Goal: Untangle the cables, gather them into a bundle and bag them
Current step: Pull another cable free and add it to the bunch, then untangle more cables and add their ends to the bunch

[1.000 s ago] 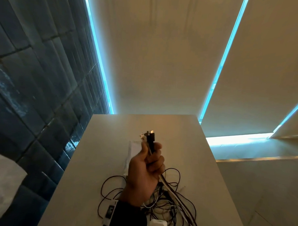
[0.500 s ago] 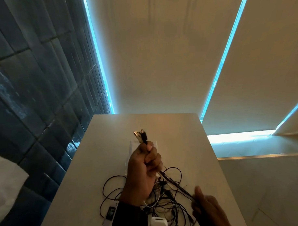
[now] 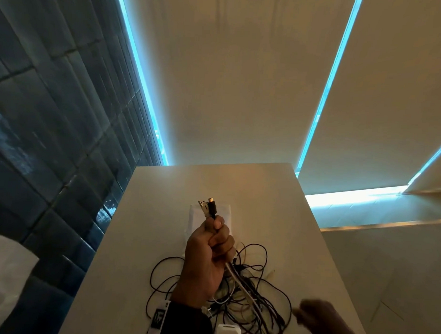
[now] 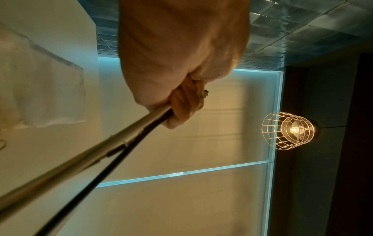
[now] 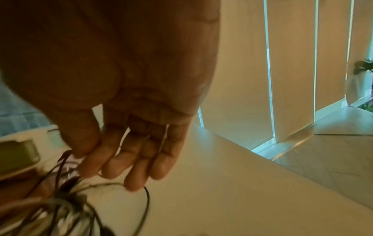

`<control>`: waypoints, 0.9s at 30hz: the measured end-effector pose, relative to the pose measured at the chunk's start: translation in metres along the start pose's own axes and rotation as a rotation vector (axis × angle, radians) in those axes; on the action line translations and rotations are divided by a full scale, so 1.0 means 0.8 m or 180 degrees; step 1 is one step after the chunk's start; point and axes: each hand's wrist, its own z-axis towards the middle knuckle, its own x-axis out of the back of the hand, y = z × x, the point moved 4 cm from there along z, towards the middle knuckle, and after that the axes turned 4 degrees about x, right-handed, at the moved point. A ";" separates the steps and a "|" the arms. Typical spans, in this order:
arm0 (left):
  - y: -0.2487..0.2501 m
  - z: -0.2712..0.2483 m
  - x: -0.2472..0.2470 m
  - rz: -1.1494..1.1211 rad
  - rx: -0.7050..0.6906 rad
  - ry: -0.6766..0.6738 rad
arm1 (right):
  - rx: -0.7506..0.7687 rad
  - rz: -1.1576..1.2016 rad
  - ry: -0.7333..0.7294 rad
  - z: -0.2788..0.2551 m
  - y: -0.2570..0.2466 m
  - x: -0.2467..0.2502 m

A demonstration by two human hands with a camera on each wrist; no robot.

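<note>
Table [image 3: 147, 239]: bag [image 3: 195, 217] flat, cables [image 3: 255, 293] outside.

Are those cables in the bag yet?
No. The cables lie tangled on the table; the bag lies flat behind.

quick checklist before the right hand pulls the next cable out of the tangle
1. Left hand grips the gathered cable ends: ok.
2. Held cables run taut down from the fist: ok.
3. Right hand free, fingers straight, holding nothing: ok.
4. Cable pile untangled: not ok, loops cross each other on the table.
5. Bag within reach, lying flat beyond the left hand: ok; whether its mouth is open: cannot tell.
</note>
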 end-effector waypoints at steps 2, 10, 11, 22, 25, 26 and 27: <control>-0.004 0.001 0.002 0.0042 0.0035 -0.0006 | 0.0089 -0.0093 0.0258 0.023 -0.013 0.019; -0.008 -0.002 0.008 0.0027 0.0100 0.0094 | 0.0257 -0.0410 0.0258 0.112 -0.036 -0.003; -0.008 -0.002 0.008 0.0031 0.0104 0.0105 | 0.0290 -0.0441 0.0209 0.117 -0.035 -0.011; -0.002 0.003 0.012 0.0053 0.0066 0.0171 | 0.0442 -0.1116 0.0020 0.127 -0.016 -0.035; -0.002 0.004 0.011 0.0082 0.0057 0.0158 | 0.0489 -0.1069 0.0027 0.124 -0.010 -0.033; -0.002 0.004 0.011 0.0088 0.0061 0.0160 | 0.0515 -0.1045 0.0008 0.122 -0.011 -0.033; -0.002 0.004 0.010 0.0101 0.0065 0.0160 | 0.0559 -0.1039 -0.0001 0.121 -0.012 -0.035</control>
